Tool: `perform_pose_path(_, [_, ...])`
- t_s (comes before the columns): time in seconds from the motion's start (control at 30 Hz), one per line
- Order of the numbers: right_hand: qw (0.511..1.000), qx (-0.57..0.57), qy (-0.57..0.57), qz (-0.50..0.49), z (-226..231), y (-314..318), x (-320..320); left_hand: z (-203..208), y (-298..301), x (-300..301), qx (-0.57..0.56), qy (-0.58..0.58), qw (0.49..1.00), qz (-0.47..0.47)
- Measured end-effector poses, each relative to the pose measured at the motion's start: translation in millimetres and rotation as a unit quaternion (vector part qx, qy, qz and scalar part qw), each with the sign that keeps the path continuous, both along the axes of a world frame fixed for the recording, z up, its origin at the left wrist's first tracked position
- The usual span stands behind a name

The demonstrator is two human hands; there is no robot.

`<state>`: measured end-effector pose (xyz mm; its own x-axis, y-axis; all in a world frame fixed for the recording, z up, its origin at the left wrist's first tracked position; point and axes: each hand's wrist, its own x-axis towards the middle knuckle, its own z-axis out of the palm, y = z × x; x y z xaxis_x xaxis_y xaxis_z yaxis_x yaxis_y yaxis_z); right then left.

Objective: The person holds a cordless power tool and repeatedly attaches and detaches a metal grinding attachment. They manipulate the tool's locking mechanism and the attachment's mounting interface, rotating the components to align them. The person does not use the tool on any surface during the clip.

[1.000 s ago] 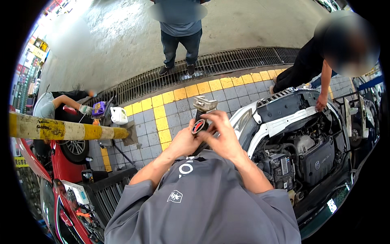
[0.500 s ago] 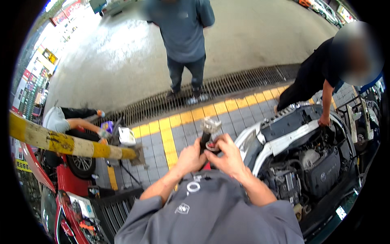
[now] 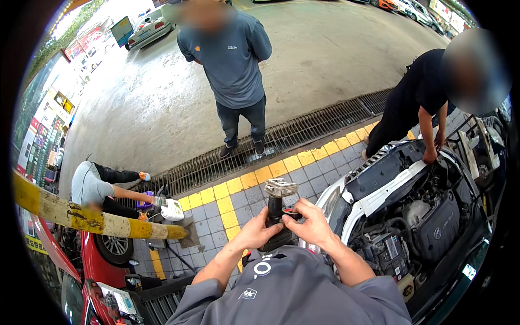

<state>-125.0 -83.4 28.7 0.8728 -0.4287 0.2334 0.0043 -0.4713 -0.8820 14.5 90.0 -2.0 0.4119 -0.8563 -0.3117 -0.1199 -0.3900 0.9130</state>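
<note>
In front of my chest, my left hand is closed around a black cordless power tool. Its handle points away from me and ends in a grey, block-shaped battery. My right hand is closed beside the handle, thumb and fingers pinching a small round dark piece with a bit of red on it. Whether this piece is joined to the tool I cannot tell. The tool's dark body lies between my wrists, partly hidden by my hands and shirt.
A car with an open engine bay stands at my right, where a person leans over it. Another person stands ahead by the floor grate. A yellow-black pole crosses the left, near a crouching person and a red car.
My view has tilted up, showing more of the yard. Both hands keep hold and the tool's dark body shows more. The person at the right now has both hands at the car's front.
</note>
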Motion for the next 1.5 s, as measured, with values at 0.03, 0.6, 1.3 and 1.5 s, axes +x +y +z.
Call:
perform_pose_path(0.03, [1.000,-0.003,0.001,-0.002,1.5,-1.0,-1.2,1.0,0.3,0.1,0.002,0.017,1.000,-0.003])
perform_pose_path(0.6, [0.999,0.034,0.033,-0.003,16.0,-30.4,-7.5,53.4,-18.7,6.0,-0.031,0.259,0.965,-0.038])
perform_pose_path(1.3, [0.915,0.381,0.081,0.105,-6.4,-62.0,8.7,14.4,-33.9,24.9,-0.113,0.341,0.921,-0.150])
perform_pose_path(1.5, [0.885,0.434,0.076,0.149,-10.7,-64.3,13.3,8.2,-35.1,30.7,-0.106,0.403,0.898,-0.141])
